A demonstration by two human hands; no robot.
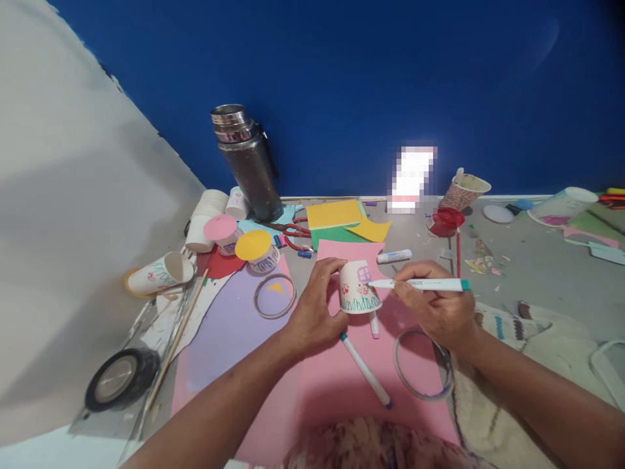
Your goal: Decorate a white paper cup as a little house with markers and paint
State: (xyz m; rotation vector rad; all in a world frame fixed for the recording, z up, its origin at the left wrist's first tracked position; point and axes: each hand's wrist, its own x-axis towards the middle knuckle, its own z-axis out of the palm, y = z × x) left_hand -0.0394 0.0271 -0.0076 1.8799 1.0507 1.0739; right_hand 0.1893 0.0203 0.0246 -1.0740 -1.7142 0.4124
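My left hand (pixel 319 303) grips a white paper cup (pixel 352 277) that is turned upside down over the pink paper (pixel 322 384). Drawn on the cup are green grass, red flowers and a purple window. In my right hand (pixel 437 303) is a white marker (pixel 432 284) with a green end; its tip is at the cup's side by the flowers. Below the cup lies another white marker (pixel 366 371), with a blue end. Partly behind the cup rests a pink-ended marker (pixel 374 324). A glue stick (pixel 394 256) is just beyond the cup.
A steel flask (pixel 249 163) stands against the blue wall, near stacked paper cups (pixel 208 218). Red-handled scissors (pixel 293 229) lie by coloured paper (pixel 336 215). Tape rings (pixel 274 296) flank my hands. At right are a patterned cup (pixel 463 192) and a cloth (pixel 493 378).
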